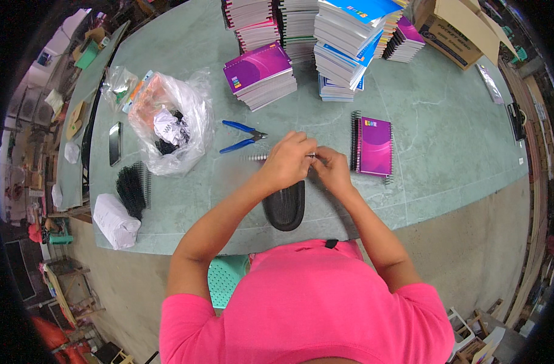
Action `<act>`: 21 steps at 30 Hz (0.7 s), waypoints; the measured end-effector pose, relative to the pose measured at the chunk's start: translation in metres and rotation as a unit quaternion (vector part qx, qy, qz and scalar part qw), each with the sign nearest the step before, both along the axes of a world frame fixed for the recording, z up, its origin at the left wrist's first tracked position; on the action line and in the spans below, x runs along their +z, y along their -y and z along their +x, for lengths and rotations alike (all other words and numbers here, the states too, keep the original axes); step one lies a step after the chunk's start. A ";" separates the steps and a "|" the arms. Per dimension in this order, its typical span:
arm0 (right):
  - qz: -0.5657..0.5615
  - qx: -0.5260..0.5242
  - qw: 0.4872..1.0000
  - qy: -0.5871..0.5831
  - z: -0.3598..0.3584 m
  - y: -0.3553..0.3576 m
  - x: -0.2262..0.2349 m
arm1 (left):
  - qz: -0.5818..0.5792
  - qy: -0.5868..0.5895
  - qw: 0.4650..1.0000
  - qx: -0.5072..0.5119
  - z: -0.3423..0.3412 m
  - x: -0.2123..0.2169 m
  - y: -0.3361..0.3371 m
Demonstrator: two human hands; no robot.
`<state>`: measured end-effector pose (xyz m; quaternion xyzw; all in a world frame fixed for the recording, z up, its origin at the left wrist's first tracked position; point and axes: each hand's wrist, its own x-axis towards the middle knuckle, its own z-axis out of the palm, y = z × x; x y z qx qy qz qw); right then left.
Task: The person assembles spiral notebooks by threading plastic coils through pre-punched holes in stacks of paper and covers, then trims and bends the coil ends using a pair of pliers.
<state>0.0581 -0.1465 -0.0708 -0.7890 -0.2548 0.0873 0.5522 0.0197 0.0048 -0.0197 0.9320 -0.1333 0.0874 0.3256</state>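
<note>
My left hand (291,159) and my right hand (332,171) meet over the middle of the table, fingers closed. Between their fingertips is a small dark and light piece (312,156), too small to make out. A pale spiral coil (254,158) shows left of my left hand, which hides where it leads. Below my hands lies a black mesh-textured thing (285,207) with a rounded end, like a slipper toe. Blue-handled pliers (243,136) rest with handles spread, left of my left hand. To the right lies a purple notebook (375,146) with black coils along its left edge.
Stacks of purple notebooks (260,73) and blue notebooks (348,45) stand at the back, near a cardboard box (453,37). On the left are a clear plastic bag (195,136), a phone (115,144), black coils (131,187) and a white roll (116,221).
</note>
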 end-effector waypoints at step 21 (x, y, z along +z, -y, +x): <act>0.039 -0.147 0.965 0.213 0.013 0.054 0.070 | 0.005 0.182 0.979 0.091 -0.006 0.039 0.005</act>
